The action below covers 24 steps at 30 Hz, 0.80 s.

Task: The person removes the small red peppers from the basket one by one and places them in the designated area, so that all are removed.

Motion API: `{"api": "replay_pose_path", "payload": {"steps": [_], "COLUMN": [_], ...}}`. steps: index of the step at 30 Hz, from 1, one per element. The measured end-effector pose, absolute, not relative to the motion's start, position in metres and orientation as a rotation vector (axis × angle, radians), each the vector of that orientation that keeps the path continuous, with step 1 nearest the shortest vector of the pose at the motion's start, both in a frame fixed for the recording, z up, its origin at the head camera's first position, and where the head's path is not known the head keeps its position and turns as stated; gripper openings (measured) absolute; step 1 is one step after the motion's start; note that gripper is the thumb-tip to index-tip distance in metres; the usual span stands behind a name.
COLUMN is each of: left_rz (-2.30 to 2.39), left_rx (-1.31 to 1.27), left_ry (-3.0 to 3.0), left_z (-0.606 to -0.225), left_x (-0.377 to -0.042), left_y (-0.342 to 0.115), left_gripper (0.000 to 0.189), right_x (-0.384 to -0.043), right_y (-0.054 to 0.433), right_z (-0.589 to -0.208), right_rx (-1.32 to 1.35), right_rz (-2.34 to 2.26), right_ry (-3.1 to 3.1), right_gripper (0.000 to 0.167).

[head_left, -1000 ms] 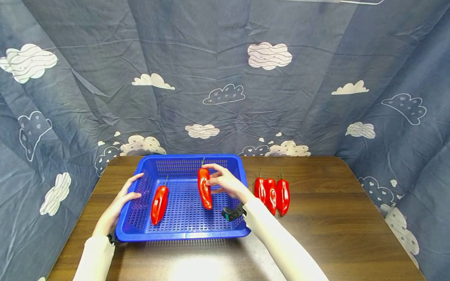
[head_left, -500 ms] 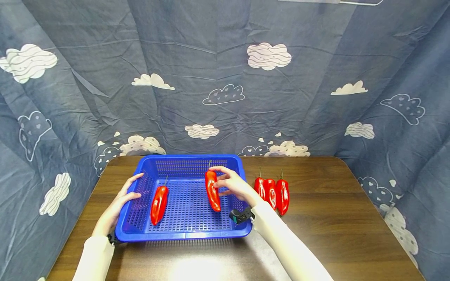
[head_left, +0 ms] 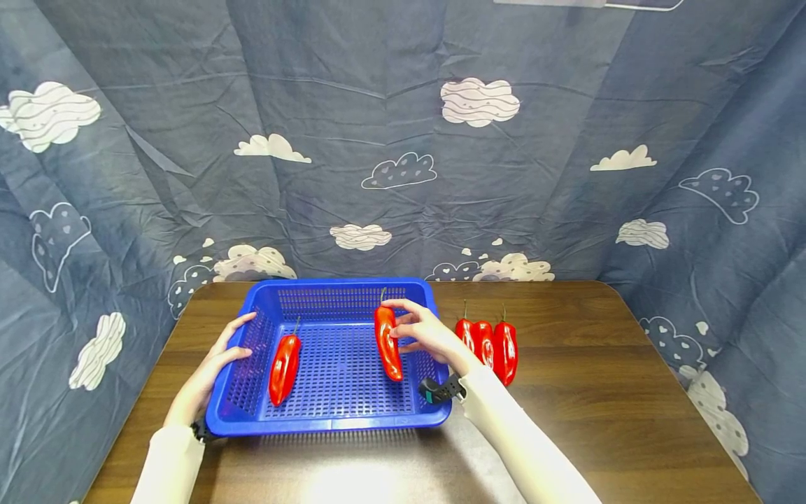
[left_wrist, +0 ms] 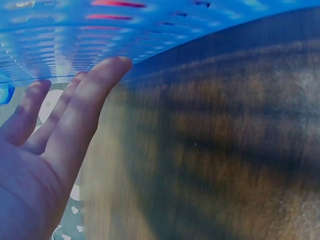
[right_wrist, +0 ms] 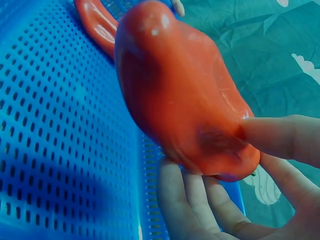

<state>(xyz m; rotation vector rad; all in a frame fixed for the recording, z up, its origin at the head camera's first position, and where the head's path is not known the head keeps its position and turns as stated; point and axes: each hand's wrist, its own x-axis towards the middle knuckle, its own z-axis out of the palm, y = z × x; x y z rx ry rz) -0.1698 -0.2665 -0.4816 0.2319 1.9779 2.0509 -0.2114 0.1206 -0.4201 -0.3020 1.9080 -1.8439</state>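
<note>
In the head view my right hand (head_left: pixel 425 332) holds a long red pepper (head_left: pixel 387 343) by its upper part, over the right half of a blue perforated basket (head_left: pixel 327 423). The right wrist view shows thumb and fingers on either side of this pepper (right_wrist: pixel 170 85). Another red pepper (head_left: pixel 285 369) lies in the basket's left part, stem away from me. My left hand (head_left: pixel 206 374) is at the basket's left side, digits reaching to the rim. In the left wrist view its fingers (left_wrist: pixel 80 115) look straight beside the slotted wall.
Right of the basket, several red peppers lie side by side on the wooden table (head_left: pixel 585 392), among them a rightmost pepper (head_left: pixel 506 350); my right forearm partly covers the group. A dark curtain (head_left: pixel 403 224) with cloud prints hangs behind and beside the table.
My right hand and the pepper it holds have moved right inside the basket's outline, from near its middle towards its right wall. The left hand and the basket stay in place.
</note>
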Motion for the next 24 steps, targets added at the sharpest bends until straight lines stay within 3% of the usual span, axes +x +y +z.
{"api": "replay_pose_path", "payload": {"steps": [24], "left_rz": [2.04], "left_rx": [0.233], "left_ry": [2.001], "left_z": [-0.481], "left_x": [-0.169], "left_y": [-0.266], "left_gripper": [0.059], "right_x": [-0.206], "right_y": [0.158], "right_z": [-0.405], "right_rx": [-0.298], "right_rz": [-1.894], "right_ry": [1.963], "right_gripper": [0.057]}}
